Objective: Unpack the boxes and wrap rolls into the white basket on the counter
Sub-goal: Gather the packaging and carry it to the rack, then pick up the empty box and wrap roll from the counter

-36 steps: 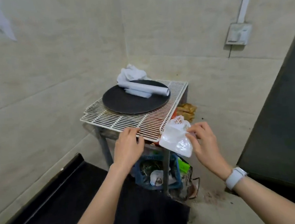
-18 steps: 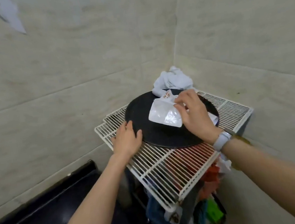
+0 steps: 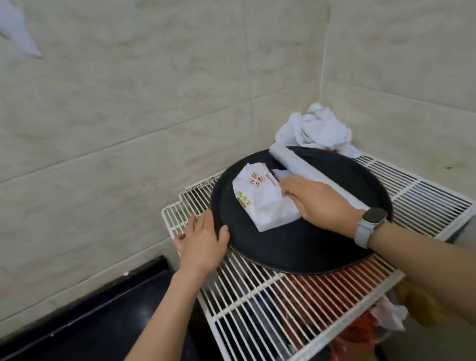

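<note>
A white plastic packet (image 3: 260, 204) with printed labels lies on a round black tray (image 3: 298, 247). My right hand (image 3: 316, 201), with a watch on its wrist, rests on the packet's right side, fingers closed over it. A long white wrap roll (image 3: 303, 162) lies across the tray just behind that hand. My left hand (image 3: 201, 244) is flat on the white wire rack (image 3: 275, 309), thumb against the tray's left rim. No white basket is in view.
A crumpled white cloth (image 3: 317, 131) sits at the tray's far edge in the tiled wall corner. Colourful bags (image 3: 353, 342) show under the rack. A black counter (image 3: 72, 347) adjoins the rack on the left.
My right hand has carried the white packet up from below the rack's front edge and laid it down on the black tray. My left hand slid along the rack to the tray's rim.
</note>
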`<state>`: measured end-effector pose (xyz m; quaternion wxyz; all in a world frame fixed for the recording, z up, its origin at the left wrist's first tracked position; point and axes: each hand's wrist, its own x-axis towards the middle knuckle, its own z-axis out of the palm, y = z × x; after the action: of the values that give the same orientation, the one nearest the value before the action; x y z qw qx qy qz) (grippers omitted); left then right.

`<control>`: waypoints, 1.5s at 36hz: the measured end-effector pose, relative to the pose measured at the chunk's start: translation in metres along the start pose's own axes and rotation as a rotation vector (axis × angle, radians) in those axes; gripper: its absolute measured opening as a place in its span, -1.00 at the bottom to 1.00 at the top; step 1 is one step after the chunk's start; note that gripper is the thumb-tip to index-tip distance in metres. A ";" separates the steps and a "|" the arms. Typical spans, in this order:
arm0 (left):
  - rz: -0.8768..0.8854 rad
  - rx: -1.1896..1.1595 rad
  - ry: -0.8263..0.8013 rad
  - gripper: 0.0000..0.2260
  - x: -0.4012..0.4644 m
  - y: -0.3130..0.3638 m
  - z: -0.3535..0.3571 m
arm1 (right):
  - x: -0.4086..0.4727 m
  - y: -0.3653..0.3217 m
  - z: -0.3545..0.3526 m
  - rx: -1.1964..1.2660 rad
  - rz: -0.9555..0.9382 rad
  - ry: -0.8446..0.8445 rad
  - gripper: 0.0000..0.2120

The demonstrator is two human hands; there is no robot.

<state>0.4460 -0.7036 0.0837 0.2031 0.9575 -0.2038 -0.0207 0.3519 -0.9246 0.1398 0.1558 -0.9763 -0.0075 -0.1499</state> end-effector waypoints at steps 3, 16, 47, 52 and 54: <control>-0.021 0.010 0.008 -0.54 -0.002 0.002 0.001 | -0.008 0.000 -0.004 -0.025 0.031 0.025 -0.77; 0.034 0.002 0.244 -0.62 -0.022 -0.017 -0.079 | 0.025 -0.084 0.001 0.172 -0.108 0.232 -0.76; -1.214 -0.177 0.594 -0.71 -0.751 -0.398 -0.137 | -0.317 -0.694 0.281 0.441 -0.719 -0.919 -0.79; -1.364 -0.243 0.693 -0.72 -0.817 -0.432 -0.141 | -0.346 -0.767 0.310 0.426 -0.813 -0.994 -0.78; -1.409 -0.272 0.733 -0.71 -0.836 -0.447 -0.140 | -0.353 -0.794 0.323 0.431 -0.833 -1.014 -0.78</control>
<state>-0.1318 0.0557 -0.0015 0.3111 0.7737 0.5320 0.1471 0.0599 -0.0590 -0.0175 0.2530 -0.7889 -0.4836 0.2825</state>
